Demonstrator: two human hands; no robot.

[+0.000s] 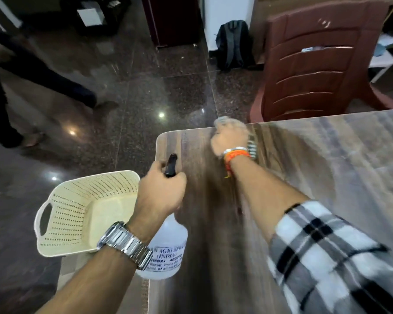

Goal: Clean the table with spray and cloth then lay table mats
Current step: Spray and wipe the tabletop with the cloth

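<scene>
Spray bottle [166,250] is in your left hand [161,193], whose fingers are curled tight round its neck and trigger. Its black nozzle [170,165] sticks out past your knuckles toward the counter's far left corner. The white body with printed lettering hangs below your wrist, right at the counter's left edge. A steel watch [125,243] sits on that wrist. Your right hand [228,141] is out ahead of it, near the far left corner of the counter [327,166]. It is closed into a fist round a pale cloth [227,122] that bulges out beyond the fingers at the far edge. Both hand and cloth are blurred, so you cannot tell how much of the cloth lies flat on the wood. Orange and white bands [236,155] circle that wrist, and a black-and-white checked sleeve [327,257] is pushed up the forearm, which reaches across the near part of the wood-grain top. Just off the counter's left edge, beside the bottle, a cream perforated basket [84,211] stands on a brown woven surface [100,284]. Beyond the far edge a reddish-brown plastic chair [315,60] faces away on the polished dark stone floor [145,87]. A grey backpack [233,44] leans against the wall behind. At far left are another person's dark trouser legs [32,71].
</scene>
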